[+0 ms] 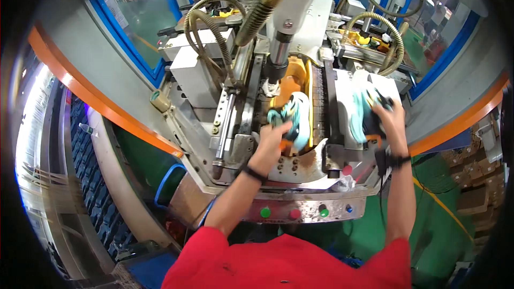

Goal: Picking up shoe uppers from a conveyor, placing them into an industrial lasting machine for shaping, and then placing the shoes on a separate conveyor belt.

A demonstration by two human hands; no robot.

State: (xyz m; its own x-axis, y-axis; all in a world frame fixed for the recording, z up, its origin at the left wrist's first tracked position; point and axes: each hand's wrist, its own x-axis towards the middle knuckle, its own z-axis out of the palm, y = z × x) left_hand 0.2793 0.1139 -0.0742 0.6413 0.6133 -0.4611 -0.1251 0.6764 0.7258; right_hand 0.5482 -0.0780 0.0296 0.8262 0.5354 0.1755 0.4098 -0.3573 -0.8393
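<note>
My left hand (pixel 272 140) is closed on a teal and black shoe with a pale sole (pixel 302 120), its fingers on the dark side of the upper. This shoe lies over the near end of a yellow-lined trough (pixel 310 93) in the machine, below a metal ram (pixel 279 51). On the right, my right hand (pixel 392 124) grips a second teal and black shoe (pixel 360 112) above a white surface beside the trough. Motion blurs both shoes a little. The palm sides of both hands are hidden.
Ribbed metal hoses (pixel 214 21) arch over the machine. Green and red buttons (pixel 295 213) line its front panel. An orange-edged guard (pixel 101 104) curves around on the left. Cardboard boxes (pixel 474 200) are stacked at the far right, and a conveyor (pixel 115 182) runs along the left.
</note>
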